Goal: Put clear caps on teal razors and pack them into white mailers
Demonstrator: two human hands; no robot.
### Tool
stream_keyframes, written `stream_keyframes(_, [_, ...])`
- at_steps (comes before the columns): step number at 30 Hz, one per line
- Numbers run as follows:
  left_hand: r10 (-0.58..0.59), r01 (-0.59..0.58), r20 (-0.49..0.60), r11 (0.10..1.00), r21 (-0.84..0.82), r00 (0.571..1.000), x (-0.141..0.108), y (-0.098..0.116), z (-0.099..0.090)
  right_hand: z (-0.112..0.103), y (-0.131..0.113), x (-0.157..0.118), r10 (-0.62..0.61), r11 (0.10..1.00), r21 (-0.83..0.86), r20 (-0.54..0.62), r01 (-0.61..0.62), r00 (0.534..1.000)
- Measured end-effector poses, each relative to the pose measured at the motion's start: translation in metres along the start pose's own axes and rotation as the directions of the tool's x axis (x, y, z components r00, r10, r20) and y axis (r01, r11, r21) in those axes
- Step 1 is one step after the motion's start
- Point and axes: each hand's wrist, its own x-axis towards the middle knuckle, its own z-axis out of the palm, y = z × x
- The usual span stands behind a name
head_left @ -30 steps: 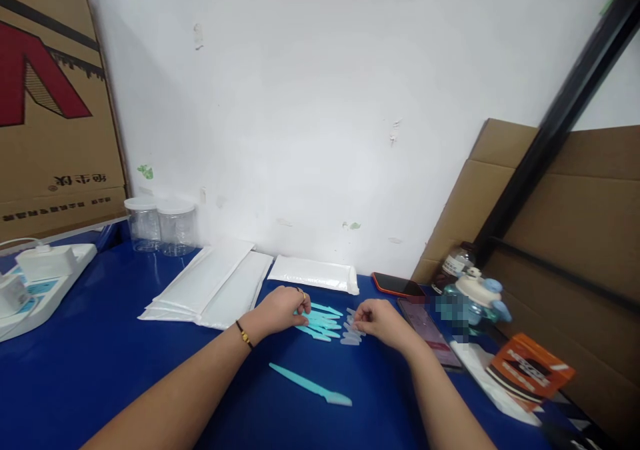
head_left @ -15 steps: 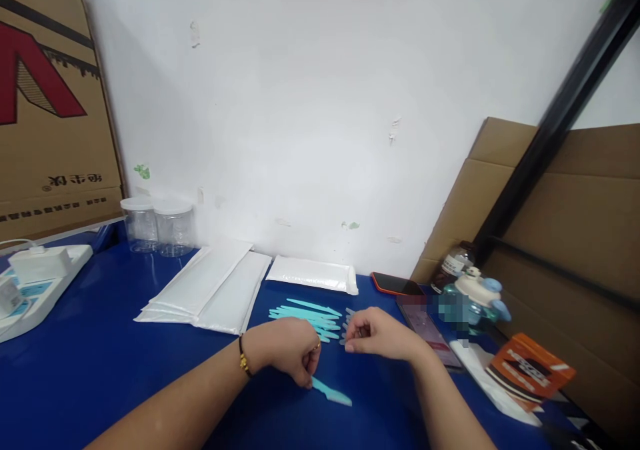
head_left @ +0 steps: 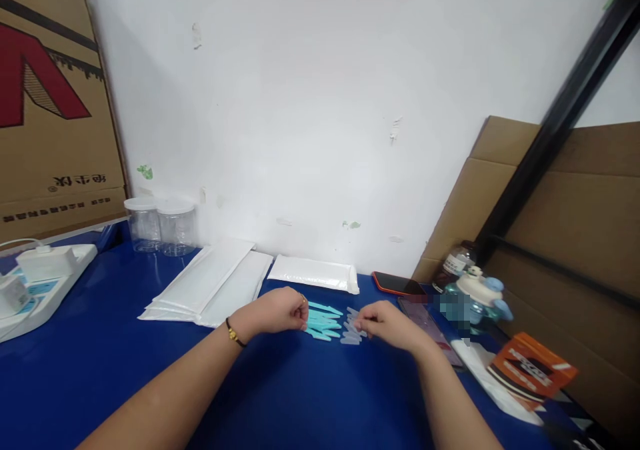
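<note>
A pile of teal eyebrow razors [head_left: 324, 322] lies on the blue table, handles to the left and blades to the right. My left hand [head_left: 280, 310], with a bracelet and a ring, covers the handle ends; its thumb and finger are pinched at a razor there. Right of the pile is a small heap of clear plastic blade caps [head_left: 351, 338]. Over that heap my right hand [head_left: 385, 322] has its fingertips pinched at a cap, which is partly hidden.
White padded mailers [head_left: 215, 283] and another white packet [head_left: 314, 273] lie behind. Two clear jars [head_left: 177, 230] and a power strip [head_left: 60, 283] stand left. On the right are phones [head_left: 399, 283], a teal bottle [head_left: 475, 303] and an orange pouch [head_left: 533, 370].
My left hand has moved up and back from the table front to the pile; the single razor it held in front no longer shows there. My right hand has shifted slightly right, uncovering more caps.
</note>
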Motion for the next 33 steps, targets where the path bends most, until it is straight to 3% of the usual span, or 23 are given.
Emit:
stream_keyframes(2, [-0.016, 0.016, -0.016, 1.000, 0.000, 1.000, 0.001, -0.005, 0.000, 0.000, 0.011, 0.003, 0.030, 1.000, 0.001, -0.069, -0.030, 0.997])
stream_keyframes(7, [0.002, -0.001, -0.011, 0.998, 0.059, 1.000, 0.007, -0.006, 0.010, 0.010, 0.022, 0.011, 0.075, 0.997, 0.014, -0.086, -0.074, 0.994])
stream_keyframes(14, [0.097, -0.061, -0.260, 0.987, 0.146, 0.961, 0.011, -0.009, 0.028, 0.009, 0.015, 0.011, -0.015, 0.994, -0.108, -0.271, -0.015, 0.962])
stream_keyframes(19, [0.134, -0.095, -0.182, 0.973, 0.208, 0.974, 0.017, -0.014, 0.047, 0.011, 0.013, 0.012, -0.050, 0.989, -0.146, -0.229, 0.016, 0.972])
stream_keyframes(23, [0.141, -0.100, -0.185, 0.972, 0.214, 0.972, 0.018, -0.014, 0.051, 0.010, 0.011, 0.012, -0.064, 0.985, -0.171, -0.277, 0.016, 0.959])
stream_keyframes(28, [0.120, -0.086, -0.189, 0.980, 0.178, 0.975, 0.015, -0.009, 0.047, -0.017, 0.029, 0.006, -0.072, 0.982, -0.187, -0.435, -0.012, 0.897])
stream_keyframes(30, [0.105, -0.076, -0.190, 0.985, 0.157, 0.976, 0.014, -0.008, 0.046, -0.037, 0.047, 0.004, -0.007, 0.970, -0.209, -0.547, -0.128, 0.837])
stream_keyframes(33, [0.100, -0.072, -0.194, 0.987, 0.145, 0.976, 0.013, -0.007, 0.044, -0.064, 0.081, 0.006, 0.062, 0.891, -0.341, -0.564, -0.301, 0.823])
